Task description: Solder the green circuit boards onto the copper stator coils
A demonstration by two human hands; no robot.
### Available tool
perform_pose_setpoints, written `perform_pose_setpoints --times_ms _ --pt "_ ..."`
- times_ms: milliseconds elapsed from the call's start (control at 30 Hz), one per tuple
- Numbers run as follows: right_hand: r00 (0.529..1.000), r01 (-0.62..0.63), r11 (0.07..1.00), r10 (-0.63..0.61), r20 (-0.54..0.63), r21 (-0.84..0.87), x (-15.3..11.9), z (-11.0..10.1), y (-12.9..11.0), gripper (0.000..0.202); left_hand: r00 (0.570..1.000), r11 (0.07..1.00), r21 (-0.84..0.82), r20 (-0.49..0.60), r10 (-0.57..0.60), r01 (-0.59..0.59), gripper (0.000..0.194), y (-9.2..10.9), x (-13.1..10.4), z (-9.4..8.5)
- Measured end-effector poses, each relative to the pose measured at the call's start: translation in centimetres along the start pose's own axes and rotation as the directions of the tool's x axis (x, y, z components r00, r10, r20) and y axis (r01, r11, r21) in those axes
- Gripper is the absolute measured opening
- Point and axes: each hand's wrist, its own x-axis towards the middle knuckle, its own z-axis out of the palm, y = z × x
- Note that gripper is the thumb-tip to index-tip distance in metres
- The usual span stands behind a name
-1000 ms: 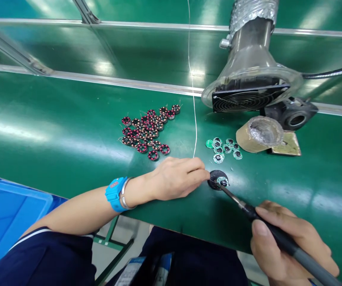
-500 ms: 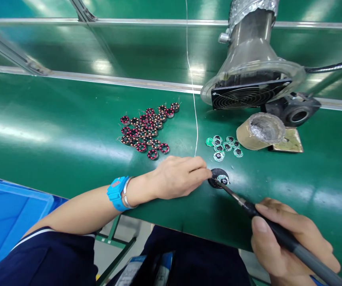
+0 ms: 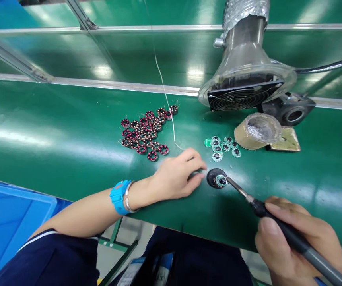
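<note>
My left hand [image 3: 178,174] is closed, palm down, just left of a round black stand [image 3: 211,178]. A thin solder wire [image 3: 165,93] runs down from above into its fingers; the wire's end is hidden. On the stand sits a small round green circuit board [image 3: 218,184] with a black centre. My right hand [image 3: 314,232] grips a soldering iron [image 3: 239,190] by its dark handle. The iron's tip is at the board's right edge; whether it touches cannot be made out.
Several copper-wound coils [image 3: 147,128] lie left of centre. Beyond the stand are several round circuit boards [image 3: 217,156]. A tan cup [image 3: 242,133] stands beside a metal block [image 3: 288,140], under a fume extractor hood [image 3: 245,95]. A blue bin [image 3: 12,222] is at lower left.
My left hand has drawn back slightly left from the stand, and the solder wire now sags further left. The iron's tip has shifted from the board's left side to its right edge.
</note>
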Motion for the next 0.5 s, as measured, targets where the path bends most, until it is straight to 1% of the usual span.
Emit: perform_pose_setpoints --times_ms 67,133,300,433,500 --pt "1.0 0.009 1.0 -0.009 0.004 0.014 0.0 0.1 0.3 0.025 0.999 0.968 -0.251 0.053 -0.006 0.019 0.011 0.1 0.3 0.7" --pt "1.0 0.023 0.999 -0.023 -0.004 0.026 0.0 0.1 0.4 0.024 0.998 0.925 -0.379 0.068 -0.007 0.032 0.008 0.1 0.7 1.3" --pt "1.0 0.021 1.0 -0.021 0.018 -0.001 0.0 0.2 0.3 0.022 0.997 0.903 -0.428 0.07 -0.015 0.044 0.006 0.1 1.3 1.7" --pt "0.999 0.043 0.999 -0.043 0.021 -0.014 0.0 0.0 0.0 0.022 0.997 0.89 -0.453 0.08 -0.018 0.053 0.006 0.1 1.3 1.8" --pt "0.999 0.032 0.999 -0.031 0.02 -0.035 -0.2 -0.1 -0.1 0.022 0.996 0.893 -0.446 0.085 -0.021 0.057 0.006 0.1 1.2 1.8"
